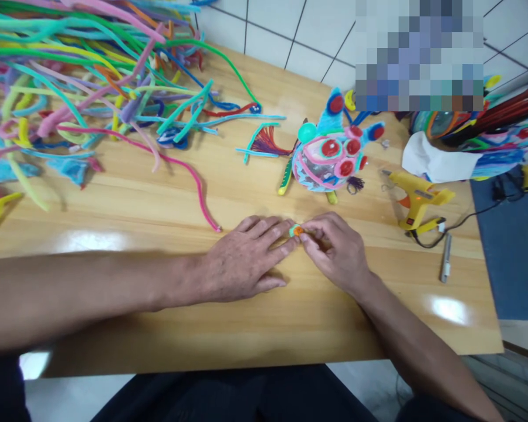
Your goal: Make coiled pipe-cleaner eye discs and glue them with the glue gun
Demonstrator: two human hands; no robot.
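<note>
The small orange-and-green coil [296,231] is located on the wooden table [229,337], between the two hands, near the middle of the work area; it is pinched between the thumb and forefinger of the right hand [337,252], whose remaining fingers are curled toward the palm. The left hand [244,258] is laid palm down with its fingers extended and its thumb spread apart; nothing is seen to be clasped in it; its foremost fingertips are placed against or just beside the coil, and whether pressure is applied cannot be told.

A decorated animal head [330,153], trimmed in pink, blue and red, is positioned beyond the right hand; a green-and-yellow handle [286,176] is partly covered by it, and a red-and-purple tassel [265,140] is laid to its left. A large heap of fuzzy stems [83,76] in many colors is spread across the far left of the table; one magenta stem [181,162] is extended from it, its tip being situated near the left hand. A yellow glue gun [418,196] is rested on its side at the right; a grey cutter [446,259] is placed just below it, near the table's right edge.
</note>
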